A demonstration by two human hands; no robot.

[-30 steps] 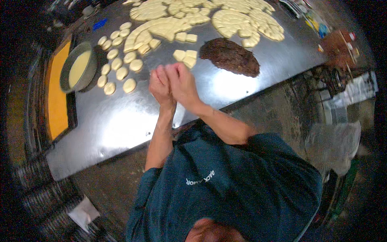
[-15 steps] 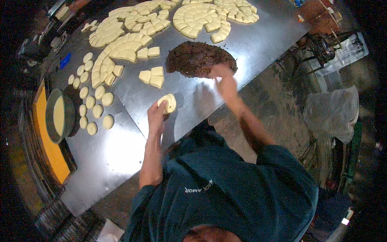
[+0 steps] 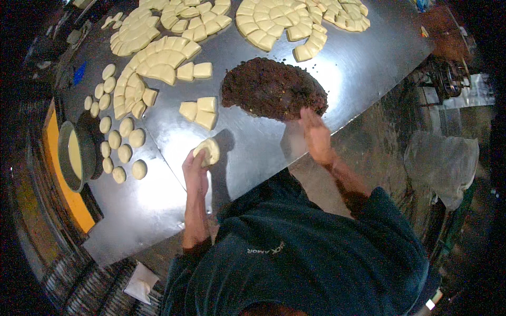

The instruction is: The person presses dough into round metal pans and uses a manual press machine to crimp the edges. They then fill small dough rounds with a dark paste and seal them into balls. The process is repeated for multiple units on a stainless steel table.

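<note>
My left hand [image 3: 195, 171] holds a flattened round of pale dough [image 3: 210, 152] above the metal table, its thumb pressed against the dough. At the lower right edge of a dark brown, crumbly mound of filling [image 3: 274, 87], my right hand [image 3: 317, 138] has its fingertips pinched together against the filling. How much they grip is hidden. Just beyond the left hand lies a small cluster of cut dough pieces [image 3: 199, 111]. To its left, several smooth dough rounds [image 3: 126, 127] sit on the table.
Large sheets of cut dough [image 3: 266, 21] and a curved strip of dough pieces [image 3: 158, 60] cover the far side of the metal table [image 3: 253, 152]. A round pan [image 3: 64, 158] with pale yellow contents stands at the left. The table edge runs diagonally beside my right arm.
The view has shifted a little. My right hand has gone from over the filling to its lower right edge. My left hand still holds the dough, now tilted differently.
</note>
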